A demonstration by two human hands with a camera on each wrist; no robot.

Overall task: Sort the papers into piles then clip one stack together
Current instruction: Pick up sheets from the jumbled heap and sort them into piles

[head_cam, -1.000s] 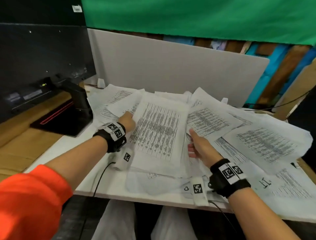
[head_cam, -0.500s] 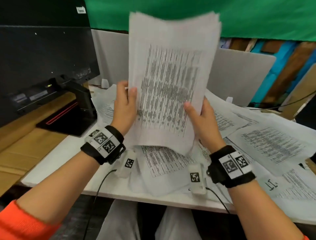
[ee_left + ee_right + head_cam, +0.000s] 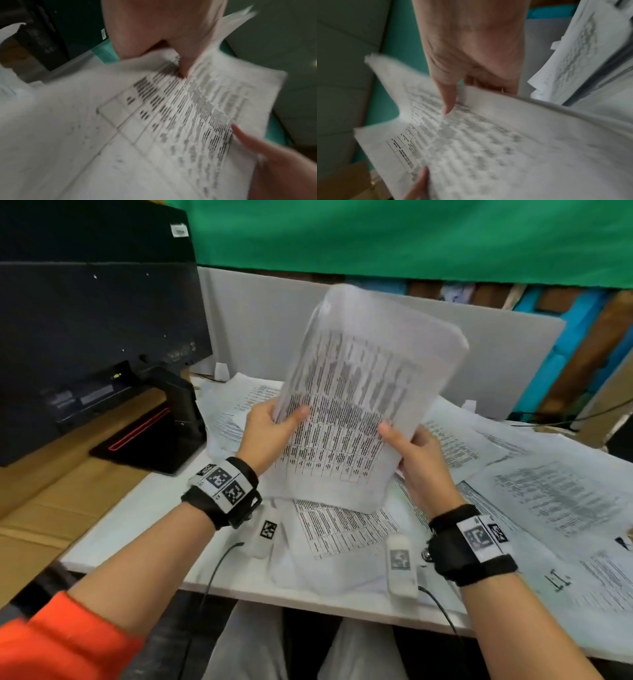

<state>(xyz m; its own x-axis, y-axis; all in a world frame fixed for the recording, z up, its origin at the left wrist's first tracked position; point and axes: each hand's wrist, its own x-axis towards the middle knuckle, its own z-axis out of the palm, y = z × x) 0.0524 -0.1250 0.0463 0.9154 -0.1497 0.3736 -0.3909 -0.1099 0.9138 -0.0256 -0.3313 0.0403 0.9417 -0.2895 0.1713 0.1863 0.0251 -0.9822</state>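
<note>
You hold one stack [image 3: 356,419] upright over the desk [image 3: 144,529], left hand [image 3: 270,433] and right hand [image 3: 418,460] each pinching a side edge. Loose papers [image 3: 534,491] are scattered around it, so sorting looks barely begun; no clip shows.

Both my hands raised, gripping one stack of papers [image 3: 346,419].
My left hand [image 3: 265,436] pinches its left edge, thumb in front; my right hand [image 3: 416,455] pinches the right edge, thumb in front.
</note>
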